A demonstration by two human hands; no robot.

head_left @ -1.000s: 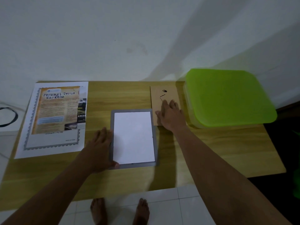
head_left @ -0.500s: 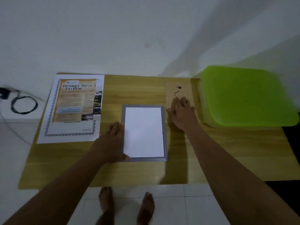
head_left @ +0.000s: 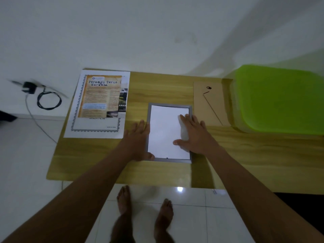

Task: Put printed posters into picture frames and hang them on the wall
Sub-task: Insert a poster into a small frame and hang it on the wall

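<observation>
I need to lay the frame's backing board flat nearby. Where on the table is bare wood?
Free: the strip between the poster and the backing board, beyond the frame; and the near right, in front of the green lid. Crowded: around the frame, where the left hand and right hand rest.

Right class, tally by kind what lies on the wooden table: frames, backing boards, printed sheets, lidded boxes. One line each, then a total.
Grey picture frame: 1
Brown backing board: 1
Printed sheets: at least 2, stacked; the exact number is hidden
Green-lidded box: 1
Total: at least 5
</observation>
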